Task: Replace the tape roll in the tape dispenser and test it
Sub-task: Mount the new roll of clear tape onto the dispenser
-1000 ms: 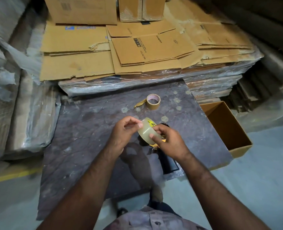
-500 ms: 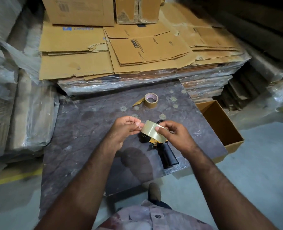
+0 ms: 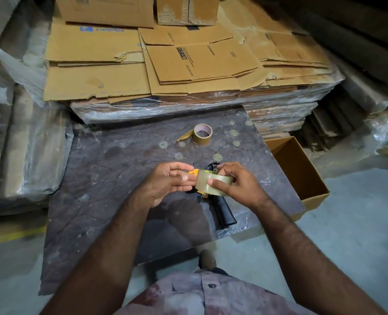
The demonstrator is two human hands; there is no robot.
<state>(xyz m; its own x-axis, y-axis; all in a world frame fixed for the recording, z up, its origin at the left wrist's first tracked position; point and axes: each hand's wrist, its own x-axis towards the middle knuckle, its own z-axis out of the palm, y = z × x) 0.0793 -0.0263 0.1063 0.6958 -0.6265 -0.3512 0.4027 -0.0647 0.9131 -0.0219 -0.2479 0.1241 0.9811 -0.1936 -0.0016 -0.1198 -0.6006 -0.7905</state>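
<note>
Compared with half a second ago, the left hand [image 3: 165, 185] has let go of its pinch at the clear tape roll's [image 3: 213, 181] left edge: its fingers now lie loosely spread, palm turned right, fingertips just beside the roll, and whether they touch it I cannot tell. The roll itself has tipped from slanted to lying more level, and more of the dispenser's yellow front shows to its left. The right hand [image 3: 238, 185] grips the roll, thumb pressed on its near face and fingers curled over the far rim, holding it above the tape dispenser [image 3: 225, 210], whose black handle points toward the near edge of the dark mat [image 3: 102, 178]. Farther off on the mat stands a brown tape roll [image 3: 202, 134]. To the right sits an open cardboard box [image 3: 302, 176].
</note>
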